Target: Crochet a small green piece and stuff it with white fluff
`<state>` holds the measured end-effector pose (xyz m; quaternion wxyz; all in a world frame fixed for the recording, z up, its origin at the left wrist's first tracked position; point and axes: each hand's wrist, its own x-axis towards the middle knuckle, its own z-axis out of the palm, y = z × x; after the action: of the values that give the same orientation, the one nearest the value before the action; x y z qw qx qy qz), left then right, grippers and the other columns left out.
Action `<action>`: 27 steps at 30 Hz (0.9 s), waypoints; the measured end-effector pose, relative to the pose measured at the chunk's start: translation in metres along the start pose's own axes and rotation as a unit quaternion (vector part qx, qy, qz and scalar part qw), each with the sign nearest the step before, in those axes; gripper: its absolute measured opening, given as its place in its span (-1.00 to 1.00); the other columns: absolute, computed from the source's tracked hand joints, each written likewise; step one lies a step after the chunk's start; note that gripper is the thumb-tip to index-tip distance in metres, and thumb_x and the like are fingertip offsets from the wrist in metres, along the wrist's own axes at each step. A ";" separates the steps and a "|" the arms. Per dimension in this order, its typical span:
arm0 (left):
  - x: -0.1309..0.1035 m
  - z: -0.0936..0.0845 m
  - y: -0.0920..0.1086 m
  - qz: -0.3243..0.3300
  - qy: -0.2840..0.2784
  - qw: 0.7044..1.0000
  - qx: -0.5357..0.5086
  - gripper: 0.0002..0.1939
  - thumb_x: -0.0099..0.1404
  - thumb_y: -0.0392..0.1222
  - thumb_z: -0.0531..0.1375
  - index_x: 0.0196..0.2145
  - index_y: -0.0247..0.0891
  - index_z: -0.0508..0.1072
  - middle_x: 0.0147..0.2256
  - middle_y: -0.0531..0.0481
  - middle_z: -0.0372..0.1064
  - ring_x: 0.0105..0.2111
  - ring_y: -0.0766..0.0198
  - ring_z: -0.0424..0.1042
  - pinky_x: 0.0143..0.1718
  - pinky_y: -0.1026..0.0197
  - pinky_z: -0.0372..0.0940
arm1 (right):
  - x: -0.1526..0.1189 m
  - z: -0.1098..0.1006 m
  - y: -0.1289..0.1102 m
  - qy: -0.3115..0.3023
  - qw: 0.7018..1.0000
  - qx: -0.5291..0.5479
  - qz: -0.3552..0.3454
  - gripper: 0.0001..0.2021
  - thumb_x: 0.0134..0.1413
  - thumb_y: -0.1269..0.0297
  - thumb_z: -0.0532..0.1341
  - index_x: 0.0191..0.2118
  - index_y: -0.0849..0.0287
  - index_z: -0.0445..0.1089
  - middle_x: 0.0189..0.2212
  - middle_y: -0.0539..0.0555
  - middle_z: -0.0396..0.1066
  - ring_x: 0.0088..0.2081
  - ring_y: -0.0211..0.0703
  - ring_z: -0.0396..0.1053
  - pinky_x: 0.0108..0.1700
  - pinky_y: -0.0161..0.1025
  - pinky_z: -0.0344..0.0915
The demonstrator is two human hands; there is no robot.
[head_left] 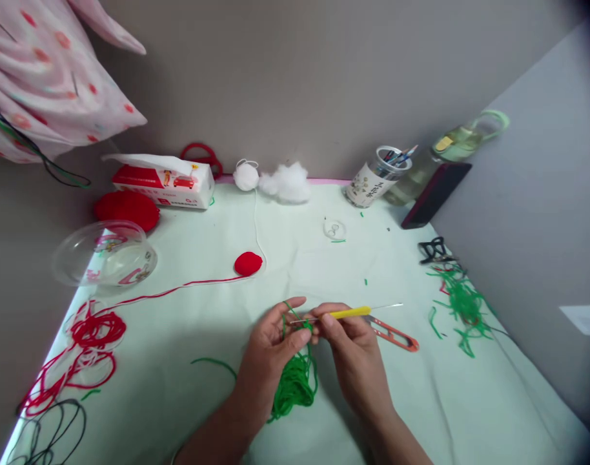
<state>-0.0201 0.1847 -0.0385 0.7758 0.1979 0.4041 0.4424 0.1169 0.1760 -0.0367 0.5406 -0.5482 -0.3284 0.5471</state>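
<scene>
My left hand point(270, 345) pinches a small piece of green yarn work point(307, 325), with a strand looped over its raised index finger. My right hand point(356, 352) is closed on a yellow-handled crochet hook point(350, 312), whose thin metal end reaches to the green work at my left fingertips. Below and between both hands lies a loose bundle of green yarn point(295, 384). Orange thread snips point(396, 336) lie on the table just beyond my right hand, partly hidden by it. A small red crocheted piece point(248, 263) rests farther back.
Red and white yarn point(99, 329) and a clear plastic bowl point(125, 258) are at left. Behind stand a tissue pack point(186, 187), white stuffing point(288, 184), a pen jar point(372, 181), a bottle point(421, 168) and a phone point(435, 196). Green scraps point(464, 300) lie right.
</scene>
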 end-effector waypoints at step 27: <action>-0.040 0.026 0.020 0.106 -0.091 0.990 -0.023 -0.73 0.19 -0.23 0.42 -0.12 -0.25 0.60 -0.28 -0.04 0.54 -0.33 0.30 0.45 -0.11 0.19 0.31 | -0.036 0.010 -0.032 -0.009 0.993 0.014 -0.116 -0.74 0.12 0.08 0.43 -0.12 0.07 0.63 -0.34 0.04 0.57 -0.38 -0.21 0.40 -0.26 -0.22 0.40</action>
<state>-0.0207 0.1631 0.0085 0.7626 0.2610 0.2978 0.5115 0.1084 0.1501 0.0042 0.6048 -0.4937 -0.3868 0.4908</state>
